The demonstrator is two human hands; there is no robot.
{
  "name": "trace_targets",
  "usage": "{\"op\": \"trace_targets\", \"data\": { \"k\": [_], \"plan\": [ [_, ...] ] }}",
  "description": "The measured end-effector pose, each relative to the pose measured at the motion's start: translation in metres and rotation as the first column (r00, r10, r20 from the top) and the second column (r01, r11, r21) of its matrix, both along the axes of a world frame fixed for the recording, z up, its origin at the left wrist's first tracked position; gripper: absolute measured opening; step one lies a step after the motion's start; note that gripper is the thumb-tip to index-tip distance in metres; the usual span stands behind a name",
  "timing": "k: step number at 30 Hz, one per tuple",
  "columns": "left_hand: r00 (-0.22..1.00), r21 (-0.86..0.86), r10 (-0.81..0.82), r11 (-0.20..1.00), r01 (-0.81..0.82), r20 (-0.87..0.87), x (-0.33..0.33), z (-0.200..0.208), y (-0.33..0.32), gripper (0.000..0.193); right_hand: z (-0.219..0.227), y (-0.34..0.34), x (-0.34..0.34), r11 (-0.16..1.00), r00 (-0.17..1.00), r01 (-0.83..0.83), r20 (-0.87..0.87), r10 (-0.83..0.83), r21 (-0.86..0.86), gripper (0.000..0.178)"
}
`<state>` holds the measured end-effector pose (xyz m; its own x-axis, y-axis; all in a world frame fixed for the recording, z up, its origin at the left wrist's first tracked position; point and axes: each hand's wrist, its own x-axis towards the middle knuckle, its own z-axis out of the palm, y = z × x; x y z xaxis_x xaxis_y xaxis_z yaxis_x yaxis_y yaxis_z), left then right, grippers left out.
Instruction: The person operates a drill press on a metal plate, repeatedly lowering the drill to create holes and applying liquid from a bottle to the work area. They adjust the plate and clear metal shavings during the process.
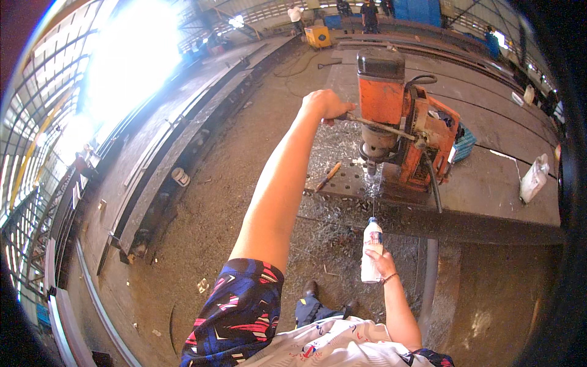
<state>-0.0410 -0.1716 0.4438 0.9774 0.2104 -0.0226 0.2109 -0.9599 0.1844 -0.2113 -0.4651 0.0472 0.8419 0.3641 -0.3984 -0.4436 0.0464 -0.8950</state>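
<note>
An orange magnetic drill (380,92) with a black motor cap stands on a dark steel plate (489,183). My left hand (327,105) is closed round the end of its feed handle (391,129), left of the motor. Below the chuck (376,144), the drill's tip meets the plate among shiny wet chips. Low in front of the plate edge, my right hand (383,263) grips a plastic bottle (372,235) of whitish liquid, held upright. From its cap a thin stream rises toward the drill's tip. Left of the tip lies a slim yellow-brown stick (328,177), near several drilled holes.
A blue package (465,144) lies behind the drill, and a whitish plastic container (534,178) rests at the plate's right. Metal chips litter the ground. Long steel beams (165,177) run along the left, beside a small white bucket (180,177). People (369,15) stand far back near a yellow box (318,37).
</note>
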Motion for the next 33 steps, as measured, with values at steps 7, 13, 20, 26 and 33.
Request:
{"op": "trace_targets", "data": {
  "k": [7, 13, 20, 26, 33],
  "plan": [
    [1.0, -0.007, -0.002, 1.0, 0.002, 0.01, -0.004, 0.003, 0.0, 0.071, 0.018, 0.001, -0.002, 1.0, 0.997, -0.03, -0.071, 0.031, 0.007, 0.029],
    [1.0, -0.043, -0.001, 0.999, 0.001, 0.0, -0.004, 0.003, -0.005, 0.072, 0.009, 0.0, 0.001, 0.999, 1.0, 0.015, -0.026, -0.014, 0.031, 0.028],
    [0.986, 0.07, 0.049, 0.996, -0.061, 0.161, 0.005, -0.015, 0.005, 0.073, -0.005, 0.001, 0.002, 0.999, 1.0, 0.014, 0.016, -0.015, 0.038, 0.027],
    [0.985, 0.068, 0.041, 0.996, -0.053, 0.169, 0.011, -0.021, 0.005, 0.065, 0.006, -0.003, -0.003, 1.0, 0.999, 0.013, -0.029, -0.013, -0.016, 0.027],
    [0.993, 0.063, 0.001, 0.998, -0.009, 0.116, 0.007, -0.017, 0.008, 0.068, 0.016, 0.0, -0.003, 0.998, 1.0, 0.008, -0.008, -0.008, -0.059, 0.023]
  ]
}}
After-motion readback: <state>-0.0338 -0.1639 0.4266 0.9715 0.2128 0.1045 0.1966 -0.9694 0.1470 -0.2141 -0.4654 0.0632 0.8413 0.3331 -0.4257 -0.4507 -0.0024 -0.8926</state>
